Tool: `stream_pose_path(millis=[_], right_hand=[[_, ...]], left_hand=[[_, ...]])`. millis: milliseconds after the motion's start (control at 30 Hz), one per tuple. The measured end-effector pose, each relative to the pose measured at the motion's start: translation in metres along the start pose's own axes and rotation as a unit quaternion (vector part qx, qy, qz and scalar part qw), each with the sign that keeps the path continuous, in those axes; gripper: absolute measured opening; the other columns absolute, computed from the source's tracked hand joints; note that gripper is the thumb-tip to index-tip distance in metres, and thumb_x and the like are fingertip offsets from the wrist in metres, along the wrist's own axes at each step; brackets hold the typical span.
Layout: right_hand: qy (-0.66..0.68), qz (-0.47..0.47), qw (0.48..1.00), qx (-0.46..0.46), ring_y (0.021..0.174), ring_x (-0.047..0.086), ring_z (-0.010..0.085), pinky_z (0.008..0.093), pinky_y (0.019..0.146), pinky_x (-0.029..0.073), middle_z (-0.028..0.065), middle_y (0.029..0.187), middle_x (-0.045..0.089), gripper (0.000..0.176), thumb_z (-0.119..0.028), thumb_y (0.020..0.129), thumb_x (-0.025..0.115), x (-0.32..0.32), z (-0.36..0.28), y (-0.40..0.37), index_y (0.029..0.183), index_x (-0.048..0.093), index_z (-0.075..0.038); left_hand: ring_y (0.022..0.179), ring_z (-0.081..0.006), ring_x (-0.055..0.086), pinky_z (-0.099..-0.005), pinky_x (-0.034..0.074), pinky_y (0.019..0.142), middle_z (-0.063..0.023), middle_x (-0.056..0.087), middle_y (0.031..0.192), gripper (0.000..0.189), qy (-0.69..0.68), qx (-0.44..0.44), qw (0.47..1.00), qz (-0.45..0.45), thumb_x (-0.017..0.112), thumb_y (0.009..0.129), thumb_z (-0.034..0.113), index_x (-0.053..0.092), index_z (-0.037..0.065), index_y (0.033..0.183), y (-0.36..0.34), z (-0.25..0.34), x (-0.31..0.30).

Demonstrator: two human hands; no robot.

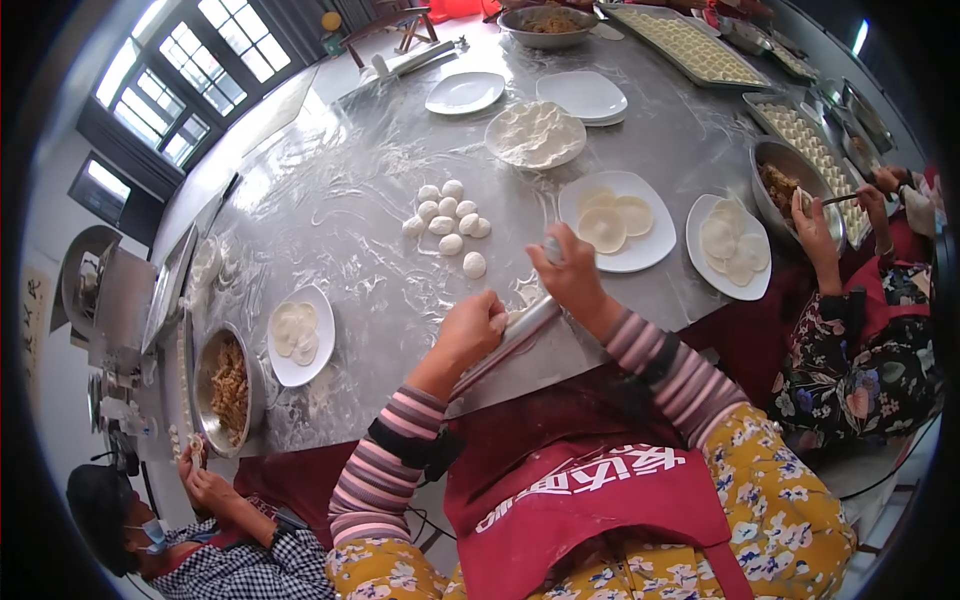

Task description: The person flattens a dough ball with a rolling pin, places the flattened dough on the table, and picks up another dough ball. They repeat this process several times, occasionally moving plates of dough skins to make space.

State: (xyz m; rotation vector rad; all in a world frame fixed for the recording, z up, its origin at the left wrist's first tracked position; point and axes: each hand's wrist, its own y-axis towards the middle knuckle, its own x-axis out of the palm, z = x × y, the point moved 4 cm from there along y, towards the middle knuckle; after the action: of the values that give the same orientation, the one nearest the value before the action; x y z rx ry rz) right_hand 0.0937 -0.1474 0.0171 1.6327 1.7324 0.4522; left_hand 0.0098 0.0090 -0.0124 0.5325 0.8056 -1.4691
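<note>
A metal rolling pin (534, 318) lies slantwise near the front edge of the steel table. My right hand (572, 272) is closed round its far end, with a grey handle tip showing above the fist. My left hand (474, 328) is closed beside the pin, its fingertips at a pale dough wrapper (516, 315), mostly hidden by the hand and pin. Several floured dough balls (441, 225) sit in a cluster beyond my left hand, one a little nearer me. Rolled wrappers (604, 230) lie on a white plate (648, 258) just past my right hand.
A plate of flour (536, 135) and white plates (465, 93) stand farther back. More wrappers lie on plates at left (295, 332) and right (728, 243). Filling bowls (258, 385) stand at both sides, near co-workers' hands (212, 492). Dumpling trays (690, 48) line the far right.
</note>
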Motion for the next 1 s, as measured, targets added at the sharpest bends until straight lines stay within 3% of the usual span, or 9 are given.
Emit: stream_pose_path(millis=[133,267,333,367,433,567,633,767,1000], right_hand=[[0.025,-0.023,0.999,0.008,0.056,0.056,0.0364,0.0391,0.048,0.043,0.0161,0.061,0.053,0.025,-0.007,0.074,0.071,-0.004,0.003,-0.004,0.084,0.048,-0.005],[-0.031,-0.034,0.999,-0.001,0.054,0.055,0.0358,0.0396,0.048,0.043,0.0153,0.06,0.053,0.025,-0.008,0.074,0.072,-0.051,-0.026,-0.041,0.084,0.048,-0.005],[-0.007,-0.03,0.999,0.038,0.053,0.055,0.0357,0.0399,0.048,0.042,0.015,0.06,0.053,0.026,-0.008,0.074,0.072,-0.05,-0.02,-0.044,0.084,0.048,-0.005],[-0.041,-0.023,0.999,-0.001,0.052,0.054,0.0358,0.0397,0.047,0.042,0.0154,0.059,0.053,0.026,-0.008,0.074,0.072,-0.037,-0.011,-0.036,0.084,0.049,-0.005],[-0.05,-0.011,0.998,-0.022,0.053,0.055,0.0363,0.0395,0.048,0.043,0.0165,0.06,0.053,0.025,-0.009,0.074,0.071,-0.011,-0.002,-0.012,0.086,0.049,-0.004],[0.014,-0.011,1.0,0.012,0.058,0.057,0.0374,0.0393,0.049,0.043,0.0184,0.066,0.055,0.024,-0.009,0.075,0.07,-0.002,-0.002,0.001,0.087,0.05,-0.004],[-0.014,-0.019,1.0,-0.013,0.056,0.056,0.0358,0.0375,0.05,0.044,0.0174,0.064,0.054,0.023,-0.008,0.075,0.07,-0.015,-0.007,-0.01,0.085,0.05,-0.004],[0.013,-0.035,0.998,0.046,0.057,0.056,0.036,0.0382,0.05,0.044,0.0174,0.064,0.053,0.023,-0.008,0.075,0.069,-0.046,-0.018,-0.04,0.084,0.049,-0.004],[0.016,0.005,1.0,-0.006,0.055,0.055,0.0353,0.0382,0.049,0.043,0.0157,0.063,0.053,0.024,-0.004,0.074,0.07,-0.002,-0.002,-0.002,0.084,0.049,-0.005]], left_hand=[[0.071,-0.0313,0.061,-0.0387,0.047,0.066,-0.0185,0.062,0.074,0.016,-0.029,0.043,0.997,-0.064,0.06,0.08,0.016,0.06,0.0,0.084,0.001,0.009,-0.003],[0.07,-0.0314,0.061,-0.0385,0.047,0.065,-0.0188,0.062,0.074,0.017,-0.082,0.049,0.995,-0.03,0.06,0.081,0.016,0.061,0.0,0.084,-0.013,-0.007,-0.003],[0.063,-0.0109,0.055,-0.0291,0.044,0.056,-0.0072,0.058,0.065,0.013,-0.185,0.003,0.978,-0.094,0.06,0.082,0.01,0.06,-0.003,0.082,-0.019,-0.006,0.001],[0.063,-0.0109,0.055,-0.0291,0.044,0.056,-0.0072,0.058,0.065,0.013,-0.181,0.002,0.978,-0.104,0.06,0.082,0.01,0.06,-0.003,0.082,-0.019,-0.005,0.004],[0.07,-0.0335,0.061,-0.0396,0.047,0.065,-0.0212,0.062,0.075,0.015,-0.057,0.017,0.997,-0.054,0.058,0.08,0.014,0.062,-0.001,0.081,-0.007,0.004,0.0],[0.071,-0.0344,0.061,-0.0407,0.047,0.065,-0.0219,0.061,0.075,0.015,-0.034,0.026,0.999,-0.022,0.058,0.08,0.013,0.061,-0.001,0.081,0.011,0.006,-0.001],[0.061,-0.0124,0.054,-0.0299,0.044,0.057,-0.0079,0.057,0.065,0.013,0.016,0.098,0.993,-0.063,0.057,0.081,0.009,0.059,-0.004,0.081,0.004,0.007,0.003],[0.062,-0.0132,0.052,-0.0315,0.043,0.057,-0.0073,0.053,0.063,0.015,-0.138,0.034,0.986,-0.091,0.058,0.08,0.011,0.056,-0.004,0.081,-0.011,-0.001,0.003],[0.06,-0.0198,0.053,-0.0349,0.043,0.058,-0.0149,0.053,0.063,0.018,0.018,0.06,0.998,-0.029,0.057,0.081,0.014,0.056,-0.004,0.08,0.013,0.014,0.005]])
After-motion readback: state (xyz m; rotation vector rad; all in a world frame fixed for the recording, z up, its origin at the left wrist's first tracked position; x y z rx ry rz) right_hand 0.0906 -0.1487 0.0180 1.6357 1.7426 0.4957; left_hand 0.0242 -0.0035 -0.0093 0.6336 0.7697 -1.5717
